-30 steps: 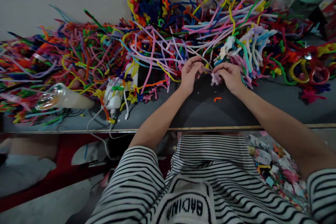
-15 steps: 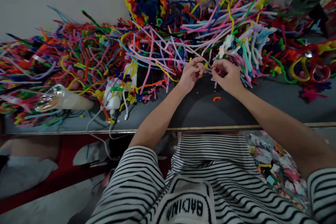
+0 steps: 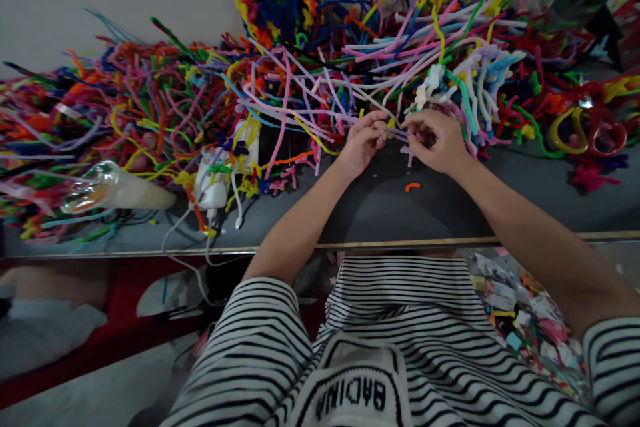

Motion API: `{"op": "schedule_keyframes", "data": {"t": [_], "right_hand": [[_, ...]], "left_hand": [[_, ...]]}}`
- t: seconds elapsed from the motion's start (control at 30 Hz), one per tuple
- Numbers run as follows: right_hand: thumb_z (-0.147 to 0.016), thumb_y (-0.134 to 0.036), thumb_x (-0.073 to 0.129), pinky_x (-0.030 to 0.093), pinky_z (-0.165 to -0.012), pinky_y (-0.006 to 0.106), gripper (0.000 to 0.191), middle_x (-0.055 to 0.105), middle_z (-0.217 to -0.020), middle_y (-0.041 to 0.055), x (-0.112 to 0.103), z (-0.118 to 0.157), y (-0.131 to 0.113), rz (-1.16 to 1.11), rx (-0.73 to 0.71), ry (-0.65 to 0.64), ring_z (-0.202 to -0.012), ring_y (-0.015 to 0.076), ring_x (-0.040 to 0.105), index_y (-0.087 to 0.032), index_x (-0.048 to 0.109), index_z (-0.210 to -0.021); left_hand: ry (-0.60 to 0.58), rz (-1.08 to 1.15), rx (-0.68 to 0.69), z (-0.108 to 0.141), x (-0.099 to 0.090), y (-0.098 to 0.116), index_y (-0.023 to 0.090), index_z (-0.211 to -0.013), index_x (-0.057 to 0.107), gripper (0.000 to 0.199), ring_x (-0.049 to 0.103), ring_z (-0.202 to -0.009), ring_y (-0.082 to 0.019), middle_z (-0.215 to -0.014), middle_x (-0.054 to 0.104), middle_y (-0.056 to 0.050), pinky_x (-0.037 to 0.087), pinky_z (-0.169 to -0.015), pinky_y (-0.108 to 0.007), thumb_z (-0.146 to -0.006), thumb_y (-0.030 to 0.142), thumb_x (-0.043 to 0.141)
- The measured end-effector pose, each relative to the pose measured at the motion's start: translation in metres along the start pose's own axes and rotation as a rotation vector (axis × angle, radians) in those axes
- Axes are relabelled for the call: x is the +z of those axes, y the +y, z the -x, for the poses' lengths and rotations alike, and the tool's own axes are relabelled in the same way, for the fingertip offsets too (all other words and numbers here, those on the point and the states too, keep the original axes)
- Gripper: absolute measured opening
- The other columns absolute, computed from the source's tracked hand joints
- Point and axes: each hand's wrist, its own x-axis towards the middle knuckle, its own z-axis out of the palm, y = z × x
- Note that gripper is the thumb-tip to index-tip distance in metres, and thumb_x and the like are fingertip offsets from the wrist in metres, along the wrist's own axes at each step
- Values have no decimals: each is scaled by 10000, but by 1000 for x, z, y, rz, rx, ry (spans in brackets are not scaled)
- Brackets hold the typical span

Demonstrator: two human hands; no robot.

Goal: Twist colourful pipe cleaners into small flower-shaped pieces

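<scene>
Between my two hands runs a pale lilac pipe cleaner (image 3: 399, 134), held low over the front of the dark table (image 3: 370, 210). My left hand (image 3: 363, 143) pinches one end of it, thumb against fingers. The fingers of my right hand (image 3: 434, 139) are curled closed at its other side, and part of the pipe cleaner is hidden there. A short orange pipe cleaner piece (image 3: 413, 187) lies on the table just below my hands. Beyond them spreads a heap of loose lilac and pink pipe cleaners (image 3: 300, 90).
Red-handled scissors (image 3: 607, 137) lie at the right among coloured pieces. A white charger (image 3: 213, 183) with cables stands left of my hands, and a clear plastic-wrapped roll (image 3: 140, 190) lies farther left. Scraps fill a container (image 3: 530, 320) below the table's right edge. Another person's leg (image 3: 55, 283) shows lower left.
My right hand has turned slightly and shifted a little to the right along the pipe cleaner. My left hand stays almost in place. The whole view has drifted slightly.
</scene>
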Motion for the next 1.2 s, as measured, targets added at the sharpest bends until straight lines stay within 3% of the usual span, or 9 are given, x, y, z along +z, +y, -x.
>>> {"op": "schedule_keyframes", "data": {"t": [0.13, 0.27, 0.43, 0.6, 0.7, 0.77, 0.93, 1.07, 1.2], "right_hand": [[-897, -216, 593, 567, -869, 422, 233, 703, -1230, 91, -18, -7, -8, 219, -191, -157, -1052, 273, 699, -239, 757, -1061], [-886, -194, 567, 526, -834, 400, 250, 696, -1324, 100, -23, -7, -13, 366, -277, -316, -1070, 279, 698, -226, 786, -1003], [-850, -346, 664, 446, -695, 351, 377, 777, -912, 75, -25, -3, -23, 569, -12, -410, -827, 266, 695, -210, 774, -1185], [-824, -346, 703, 447, -702, 366, 255, 776, -874, 91, -22, -4, -23, 667, 134, -481, -817, 291, 700, -200, 804, -1008], [-855, -312, 698, 470, -717, 370, 206, 775, -853, 89, -15, -4, -23, 554, 183, -408, -811, 274, 704, -197, 811, -983], [-878, -345, 717, 483, -683, 342, 200, 766, -817, 81, -9, -4, -23, 322, 246, -344, -760, 234, 698, -186, 808, -957], [-894, -406, 778, 409, -429, 245, 291, 761, -777, 63, 8, -4, -24, -396, 626, -510, -509, 114, 588, -161, 766, -1050], [-925, -232, 733, 368, -363, 236, 318, 748, -750, 45, 12, -7, -28, -384, 780, -442, -440, 97, 540, -136, 691, -1225], [-950, -182, 656, 399, -436, 250, 233, 705, -684, 22, 10, -7, -31, -273, 708, -357, -424, 90, 512, -130, 702, -1172]], "left_hand": [[51, -27, 0, -1, -1, -3, 196, -952, 625, 152, 424, -486, -31, -658, 497, 82, 364, -532, -199, -816, 136, 658], [147, -9, 41, -4, -5, 1, 198, -941, 601, 112, 393, -472, -15, -677, 503, 85, 354, -530, -184, -860, 148, 660], [250, -24, 36, -11, -9, 8, 207, -915, 593, 125, 364, -431, 0, -658, 509, 93, 319, -473, -183, -884, 178, 710], [265, -92, 14, -11, -7, 8, 212, -839, 589, 156, 291, -400, -6, -610, 508, 105, 275, -423, -190, -864, 126, 716], [258, -117, 35, -10, -5, 6, 213, -805, 583, 181, 258, -388, -8, -580, 480, 110, 251, -413, -192, -864, 123, 728], [263, -128, 60, -9, -5, 5, 211, -781, 571, 210, 235, -383, -9, -550, 436, 114, 227, -405, -191, -861, 123, 744], [304, -119, 124, -12, -8, 4, 204, -771, 539, 274, 184, -386, 4, -555, 399, 114, 179, -391, -179, -850, 169, 800], [359, -148, 135, -15, -13, 6, 216, -789, 526, 308, 204, -397, -9, -558, 369, 111, 199, -398, -180, -859, 264, 822], [391, -163, 160, -19, -18, 8, 205, -743, 500, 302, 206, -420, -27, -564, 343, 104, 206, -443, -205, -883, 174, 765]]}}
